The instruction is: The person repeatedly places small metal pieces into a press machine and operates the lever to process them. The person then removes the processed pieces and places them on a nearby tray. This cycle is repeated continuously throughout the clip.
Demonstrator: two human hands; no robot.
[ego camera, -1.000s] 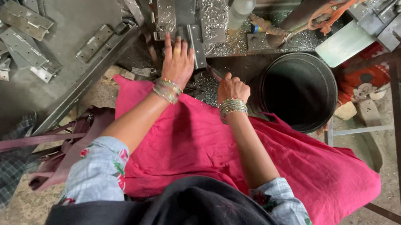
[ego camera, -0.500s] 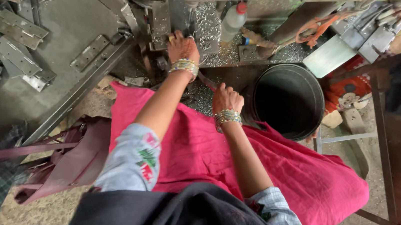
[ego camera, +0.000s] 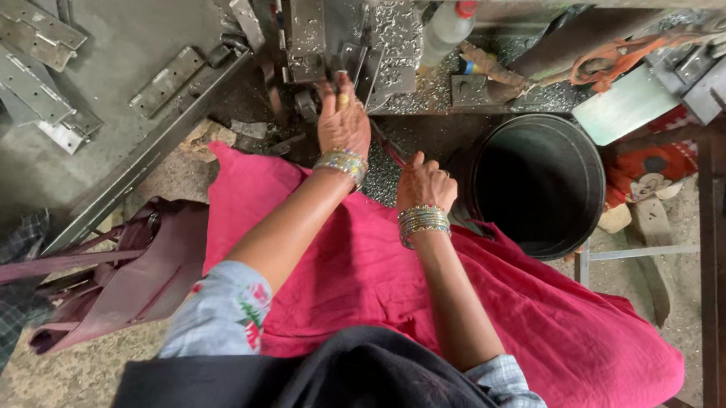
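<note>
Reaching further than a second ago, the left hand (ego camera: 342,121) has gone from resting flat near the lap up to the metal press fixture (ego camera: 337,51), where its fingers (ego camera: 337,92) now press against a small metal part at the fixture's base; whether they pinch that part or only touch it cannot be told. Bangles (ego camera: 342,163) ring the left wrist. The right hand (ego camera: 425,184) has hardly shifted and is curled closed around a thin red-handled tool (ego camera: 389,149) that slants up and left toward the fixture, its tip hidden behind the left wrist. More bangles (ego camera: 423,221) sit on the right wrist.

Both forearms lie over a pink cloth (ego camera: 551,317) spread across the lap. Just right of the right hand stands a round black bucket (ego camera: 540,186), its mouth open and dark inside. Silvery metal chips (ego camera: 400,40) litter the bench beside the fixture. Behind them stands a clear plastic bottle (ego camera: 445,29) with a red cap, upright. Farther right, a pale green flat rectangular piece (ego camera: 627,105) leans tilted, and under it, beside the bucket, lies a red package (ego camera: 653,173) with a cartoon figure printed on it. At far left, flat grey hinge plates (ego camera: 26,56) lie heaped on a grey metal tray (ego camera: 144,6). A maroon bag (ego camera: 136,274) sits by the left knee.
</note>
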